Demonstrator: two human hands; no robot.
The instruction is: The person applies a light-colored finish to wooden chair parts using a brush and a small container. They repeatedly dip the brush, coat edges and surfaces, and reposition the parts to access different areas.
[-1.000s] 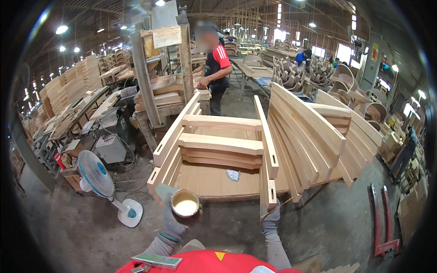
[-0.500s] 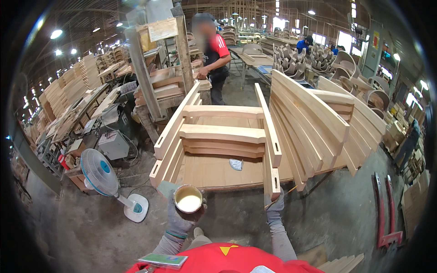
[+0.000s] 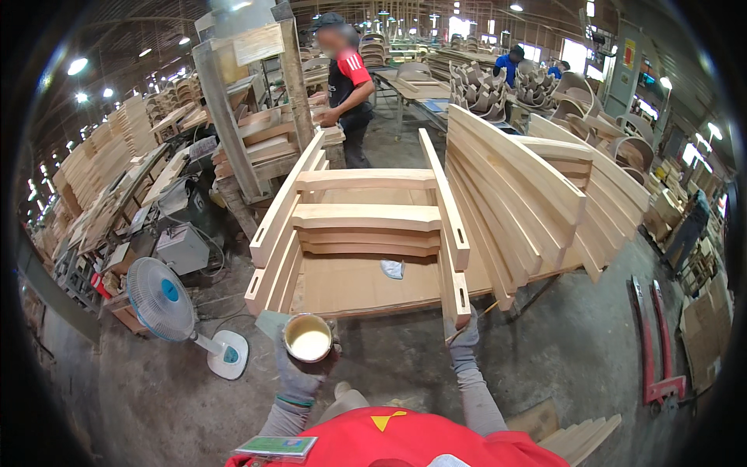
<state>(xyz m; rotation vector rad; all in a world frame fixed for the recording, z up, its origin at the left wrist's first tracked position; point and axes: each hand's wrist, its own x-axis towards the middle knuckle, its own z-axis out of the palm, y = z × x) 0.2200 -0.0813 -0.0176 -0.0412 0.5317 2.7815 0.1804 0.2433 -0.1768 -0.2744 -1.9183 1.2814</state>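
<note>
My left hand point(image 3: 299, 380), in a grey glove, is closed around a round cup point(image 3: 308, 339) of cream-coloured liquid, below the near left corner of a wooden frame assembly. My right hand point(image 3: 464, 342), also gloved, is closed on a thin stick point(image 3: 489, 308) just under the near end of the right-hand slotted rail point(image 3: 459, 292); the stick's far end is hard to make out. Pale curved crosspieces point(image 3: 366, 216) join the stacked left rail point(image 3: 272, 222) and right rail. A small white-and-blue scrap point(image 3: 392, 268) lies on the board point(image 3: 350, 284) between them.
More curved wooden frames point(image 3: 513, 187) stand at the right of the table. A pedestal fan point(image 3: 161, 300) is on the floor at left, and a red pallet jack point(image 3: 661, 385) at right. A co-worker point(image 3: 348, 89) stands beyond the table by stacked wood point(image 3: 272, 132).
The whole scene has shifted slightly left and up in the view. Both hands keep nearly the same places near the frame, the left still holding the cup.
</note>
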